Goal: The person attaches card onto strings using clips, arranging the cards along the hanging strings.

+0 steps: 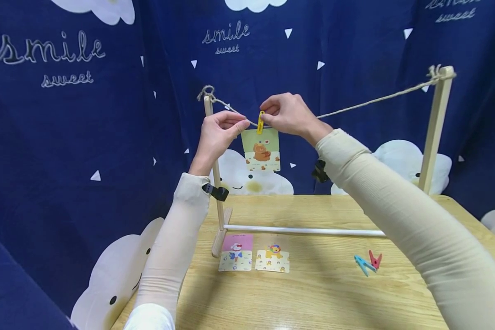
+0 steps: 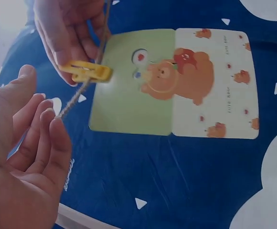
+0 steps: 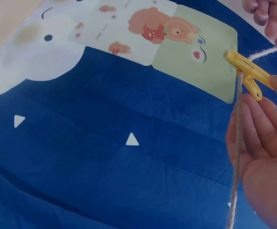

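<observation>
Right hand pinches yellow clothespin; left hand, thumb apart from fingers, at its nine o'clock by twine. Bear card hangs at six: probably light, bendable, creases easily; take edges.

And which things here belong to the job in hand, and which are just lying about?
In the job:
yellow peg, held by the right hand
bear card, hanging from it
string, with the left hand at it
wooden posts holding the string

Lying about, though perhaps for the same job:
pink card and lion card, flat on the table
blue peg and red peg
</observation>
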`<action>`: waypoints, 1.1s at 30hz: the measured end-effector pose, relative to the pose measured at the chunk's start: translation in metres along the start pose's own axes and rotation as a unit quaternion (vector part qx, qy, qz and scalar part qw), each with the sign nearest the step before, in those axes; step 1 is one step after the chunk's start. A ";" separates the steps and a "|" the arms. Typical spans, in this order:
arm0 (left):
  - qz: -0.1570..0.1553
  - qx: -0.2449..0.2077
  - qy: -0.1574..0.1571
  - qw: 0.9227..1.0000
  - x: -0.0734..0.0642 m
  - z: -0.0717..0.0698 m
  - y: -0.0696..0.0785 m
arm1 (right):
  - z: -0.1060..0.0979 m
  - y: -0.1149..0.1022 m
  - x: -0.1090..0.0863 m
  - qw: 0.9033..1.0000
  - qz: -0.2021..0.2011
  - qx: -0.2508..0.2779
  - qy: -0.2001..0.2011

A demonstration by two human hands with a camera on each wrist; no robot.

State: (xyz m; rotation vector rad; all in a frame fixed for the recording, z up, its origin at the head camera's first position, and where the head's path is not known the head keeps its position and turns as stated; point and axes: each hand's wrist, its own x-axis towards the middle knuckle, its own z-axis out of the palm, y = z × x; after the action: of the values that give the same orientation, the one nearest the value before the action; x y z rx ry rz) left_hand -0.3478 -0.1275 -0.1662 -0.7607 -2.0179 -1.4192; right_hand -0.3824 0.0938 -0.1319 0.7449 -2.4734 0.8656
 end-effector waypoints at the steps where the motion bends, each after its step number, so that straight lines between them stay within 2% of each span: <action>1: -0.003 -0.001 -0.006 1.000 -0.002 0.001 0.005 | -0.001 0.000 0.000 1.000 0.000 -0.001 0.001; 4: -0.009 0.000 -0.022 1.000 -0.006 0.003 0.012 | -0.005 0.001 -0.002 1.000 -0.004 -0.006 0.006; 8: -0.006 -0.005 -0.038 0.999 -0.009 0.010 0.011 | -0.010 0.001 -0.007 1.000 -0.007 -0.005 0.028; 16: -0.003 -0.001 -0.050 0.999 -0.013 0.024 -0.022 | -0.022 0.000 -0.020 0.995 -0.031 -0.012 0.094; 24: 0.007 -0.019 -0.085 0.996 -0.025 0.033 -0.030 | -0.033 -0.001 -0.044 0.987 -0.034 -0.015 0.154; 28: 0.009 -0.017 -0.107 0.994 -0.033 0.036 -0.036 | -0.035 0.000 -0.060 0.982 -0.058 -0.016 0.179; 33: -0.002 0.001 -0.113 0.994 -0.045 0.038 -0.048 | -0.032 0.004 -0.084 0.977 -0.092 -0.027 0.192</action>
State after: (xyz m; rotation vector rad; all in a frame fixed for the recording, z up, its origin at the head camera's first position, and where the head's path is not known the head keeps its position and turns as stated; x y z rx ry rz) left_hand -0.3556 -0.1114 -0.2401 -0.9534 -2.1900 -1.3854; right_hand -0.3134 0.1471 -0.1558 0.6986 -2.0444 0.7872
